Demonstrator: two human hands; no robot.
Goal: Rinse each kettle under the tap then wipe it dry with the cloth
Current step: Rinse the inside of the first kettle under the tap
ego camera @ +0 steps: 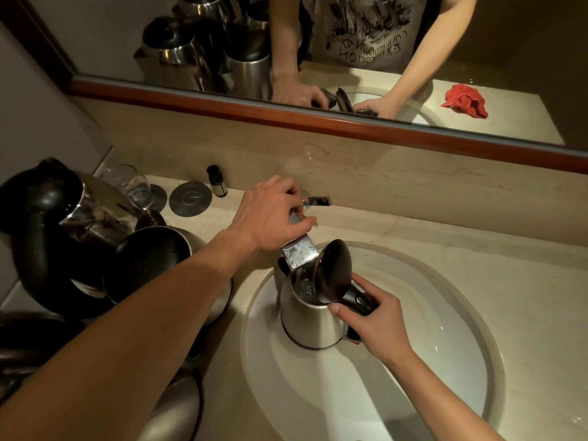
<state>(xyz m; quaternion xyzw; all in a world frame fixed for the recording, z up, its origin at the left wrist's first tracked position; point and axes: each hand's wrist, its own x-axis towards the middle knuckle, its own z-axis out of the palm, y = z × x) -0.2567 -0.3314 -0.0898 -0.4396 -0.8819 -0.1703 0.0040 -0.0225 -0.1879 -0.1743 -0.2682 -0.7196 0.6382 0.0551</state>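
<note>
One head cam, looking fwd and down, close over sink [471,361] and mirror [191,43].

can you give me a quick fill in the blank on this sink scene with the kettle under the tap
1. The steel kettle with the black lid stands in the ____.
2. Its lid is ____.
3. The right hand grips the kettle's ____.
4. The left hand rests on the chrome ____.

Missing words: sink; open; handle; tap

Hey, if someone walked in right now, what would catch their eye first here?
Probably the steel kettle with its lid up, held in the basin by the right hand under the tap, which the left hand grips. Next, the cluster of kettles crowding the counter's left, and the red cloth reflected in the mirror.
</note>
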